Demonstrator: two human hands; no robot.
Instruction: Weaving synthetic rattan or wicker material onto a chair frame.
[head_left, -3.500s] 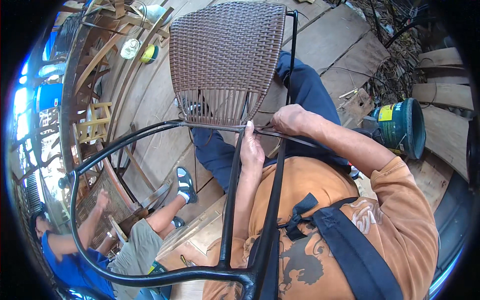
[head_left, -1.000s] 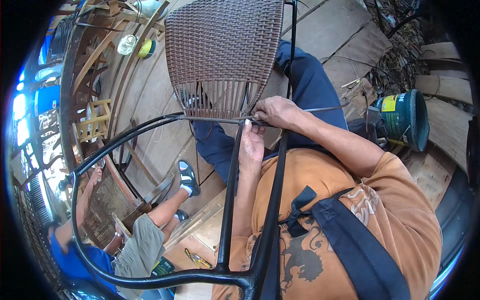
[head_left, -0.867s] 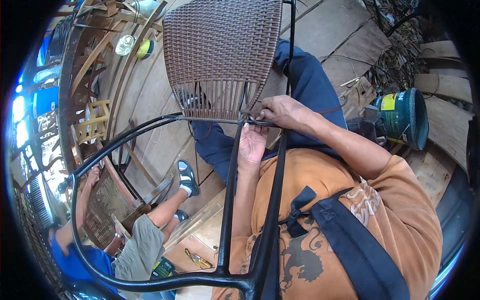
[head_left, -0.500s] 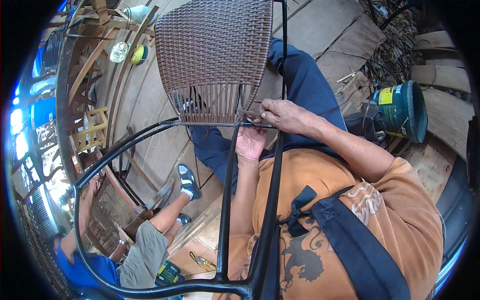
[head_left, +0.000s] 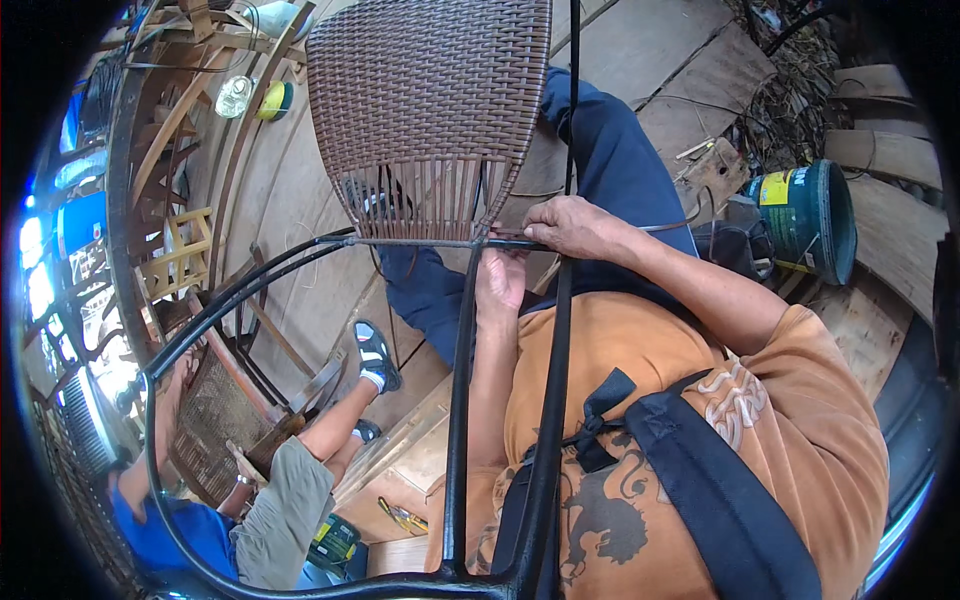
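Observation:
A black metal chair frame (head_left: pixel 458 420) stands against me, its panel woven from brown wicker strip (head_left: pixel 430 90). Towards me the weave ends in bare parallel strands that meet a wrapped crossbar (head_left: pixel 415 242). At the bar's right corner my right hand (head_left: pixel 575 228) is closed in a pinch on a brown wicker strip (head_left: pixel 665 226), whose loose length trails right over my leg. My left hand (head_left: pixel 500 278) is below the same corner, palm up, with fingers curled up to the bar. The bar and my right hand partly hide its fingertips, so what they grip cannot be made out.
A dark green bucket (head_left: pixel 815 222) lies tipped at the right. At the lower left another person (head_left: pixel 190 530) works on a woven panel (head_left: pixel 215 430). Pliers (head_left: pixel 402 515) lie on a wooden board. Wooden frame pieces (head_left: pixel 180 250) crowd the left side.
My right hand has come slightly lower and right, against the bar. The strip's loose length now curves out over my right leg. My left hand has turned and drawn its fingers in.

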